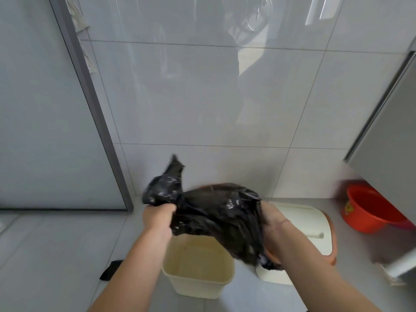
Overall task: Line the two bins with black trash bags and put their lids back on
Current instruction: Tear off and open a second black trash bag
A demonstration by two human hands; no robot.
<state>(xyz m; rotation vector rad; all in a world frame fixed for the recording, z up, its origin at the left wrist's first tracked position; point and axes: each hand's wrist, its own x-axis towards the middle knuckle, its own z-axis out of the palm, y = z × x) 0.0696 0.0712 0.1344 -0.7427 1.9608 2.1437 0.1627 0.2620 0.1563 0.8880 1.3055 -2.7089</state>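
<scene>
A black trash bag (216, 217) is stretched between my two hands above the floor. My left hand (157, 216) grips its bunched left end in a fist. My right hand (273, 220) holds its right side, fingers hidden in the plastic. Below stands an open cream rectangular bin (198, 280) with no lid and no liner. A second bin with an orange-brown rim (334, 239) sits to the right, mostly hidden by the bag and my right arm. A cream lid (308, 224) lies across that second bin.
A red plastic basin (369, 212) sits on the floor at the right, beside a grey cabinet (391, 131). A small black item (111, 270) lies on the floor at the left. A tiled wall is behind, and a grey door frame (94, 122) stands at the left.
</scene>
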